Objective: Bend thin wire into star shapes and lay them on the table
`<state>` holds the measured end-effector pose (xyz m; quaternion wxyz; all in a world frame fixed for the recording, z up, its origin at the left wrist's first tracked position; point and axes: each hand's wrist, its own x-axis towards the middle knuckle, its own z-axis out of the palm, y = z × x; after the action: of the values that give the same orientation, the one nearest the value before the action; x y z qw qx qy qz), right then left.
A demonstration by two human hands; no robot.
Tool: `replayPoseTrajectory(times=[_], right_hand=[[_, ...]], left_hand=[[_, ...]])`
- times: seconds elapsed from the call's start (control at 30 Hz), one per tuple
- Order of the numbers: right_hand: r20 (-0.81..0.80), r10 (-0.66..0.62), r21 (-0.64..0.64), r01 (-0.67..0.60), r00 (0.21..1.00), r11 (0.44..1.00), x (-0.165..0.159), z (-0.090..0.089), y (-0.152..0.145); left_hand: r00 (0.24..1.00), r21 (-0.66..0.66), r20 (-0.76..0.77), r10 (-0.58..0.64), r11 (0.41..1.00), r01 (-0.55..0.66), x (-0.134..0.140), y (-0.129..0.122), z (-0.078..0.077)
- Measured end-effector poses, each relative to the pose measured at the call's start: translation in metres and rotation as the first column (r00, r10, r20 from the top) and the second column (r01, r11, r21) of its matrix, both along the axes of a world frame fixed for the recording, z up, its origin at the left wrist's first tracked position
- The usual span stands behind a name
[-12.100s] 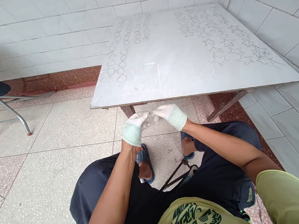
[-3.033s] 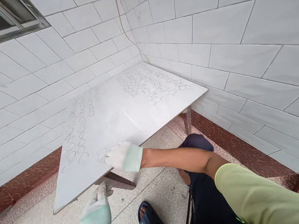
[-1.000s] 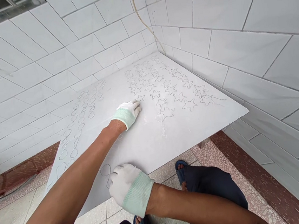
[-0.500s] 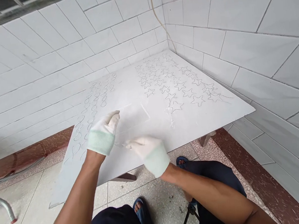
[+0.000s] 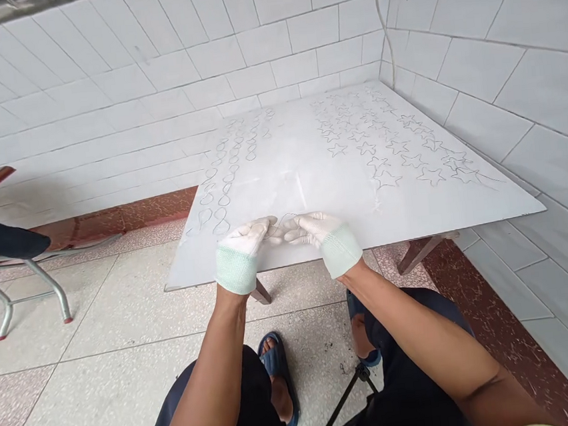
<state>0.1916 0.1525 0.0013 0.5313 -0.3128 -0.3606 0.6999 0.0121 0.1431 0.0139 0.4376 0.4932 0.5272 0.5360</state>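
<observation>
Both my hands wear white gloves with pale green cuffs and meet near the front edge of a white board (image 5: 324,216). My left hand (image 5: 248,235) pinches a thin wire (image 5: 288,215), which curves up in a small arc between the hands. My right hand (image 5: 313,227) has its fingers closed on the same wire; the fingertips partly hide it. Thin wire teardrop shapes (image 5: 220,214) lie in rows on the board's left side. Several wire stars (image 5: 386,179) spread over its right side.
White tiled walls (image 5: 268,44) border the board behind and at right, with a pale cable (image 5: 385,29) hanging in the corner. Below are board legs (image 5: 421,253) and a black tripod (image 5: 349,394) between my knees. At left, another person's leg (image 5: 5,236) rests by a metal-legged stool (image 5: 55,288).
My hands have come together at the board's front edge, the left moving right and the wire now showing between them. The view has swung left, bringing the stool and another person's leg into sight.
</observation>
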Motion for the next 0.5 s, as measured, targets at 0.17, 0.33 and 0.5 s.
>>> replayPoseTrajectory(times=[0.17, 0.33, 0.5], right_hand=[[-0.028, 0.077, 0.0, -0.077, 0.997, 0.997, -0.021, 0.003, -0.008], [-0.17, 0.105, 0.082, -0.093, 0.98, 0.992, -0.045, 0.005, -0.015], [-0.145, 0.07, 0.093, -0.057, 0.987, 0.994, -0.057, 0.005, -0.006]], left_hand=[[0.998, 0.071, 0.043, 0.035, 0.997, -0.038, -0.019, -0.019, -0.003], [0.982, 0.054, 0.131, 0.138, 0.988, -0.146, -0.024, -0.033, -0.014], [0.987, 0.08, 0.02, 0.159, 0.984, -0.161, -0.026, -0.043, -0.013]])
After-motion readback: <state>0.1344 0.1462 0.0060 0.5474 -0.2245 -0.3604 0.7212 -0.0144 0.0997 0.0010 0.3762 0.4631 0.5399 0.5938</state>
